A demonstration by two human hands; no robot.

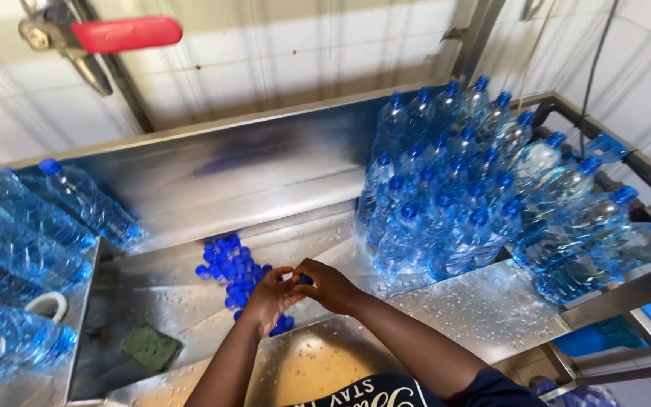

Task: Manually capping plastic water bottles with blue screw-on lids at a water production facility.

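Fingers of the left hand [269, 296] and right hand [328, 284] meet, pinching a blue cap [305, 280] between them above the wet steel worktop [484, 309]. Just beyond the fingers lies a heap of blue caps [229, 267]. Capped water bottles [461, 188] stand right; more bottles [16, 241] lie left

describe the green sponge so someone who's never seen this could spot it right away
Start at the steel trough below the tiled wall. Its sunken wet floor runs left of the hands; the sponge lies there, a flat dark green pad, unlike the small round blue caps heaped farther up.
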